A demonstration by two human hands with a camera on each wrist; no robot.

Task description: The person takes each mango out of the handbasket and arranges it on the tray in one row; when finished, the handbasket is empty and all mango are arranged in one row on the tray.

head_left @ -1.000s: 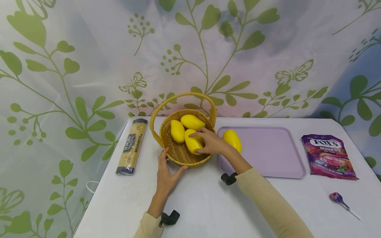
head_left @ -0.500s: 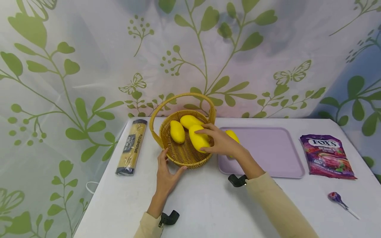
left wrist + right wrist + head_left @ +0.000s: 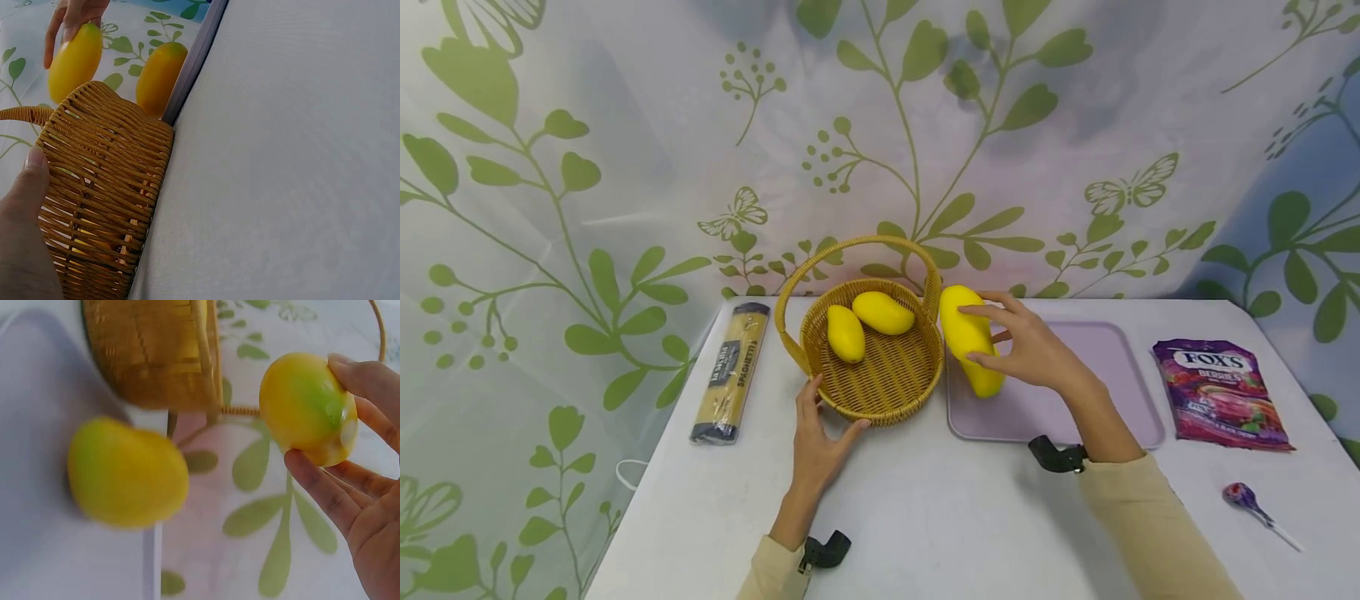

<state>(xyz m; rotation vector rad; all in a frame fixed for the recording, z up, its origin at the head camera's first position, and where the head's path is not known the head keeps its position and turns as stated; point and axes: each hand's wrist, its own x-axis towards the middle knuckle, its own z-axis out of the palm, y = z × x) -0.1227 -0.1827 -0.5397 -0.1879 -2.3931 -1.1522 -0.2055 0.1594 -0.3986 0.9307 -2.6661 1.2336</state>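
A yellow mango (image 3: 961,321) with a green patch (image 3: 322,403) is pinched between the thumb and fingers of my right hand (image 3: 1033,342), raised at the right of the wicker basket (image 3: 887,392). Behind and below it, partly covered, another mango (image 3: 128,472) lies at the left end of the lilac tray (image 3: 1075,392). Two mangoes, one upright (image 3: 846,333) and one slanted (image 3: 883,312), rest inside the basket. My left hand (image 3: 820,446) holds the basket's near left side, its thumb (image 3: 31,178) against the rim. The left fingers are out of sight in the left wrist view.
A spaghetti pack (image 3: 732,375) lies left of the basket. To the right of the tray are a purple Fox's candy bag (image 3: 1221,396) and a lollipop (image 3: 1258,515). The basket's tall handle (image 3: 865,242) arches over it; a leaf-patterned curtain (image 3: 880,125) stands behind.
My right hand has lifted one mango out of the basket and carried it right, over the tray's left edge. The left hand has stayed at the basket.
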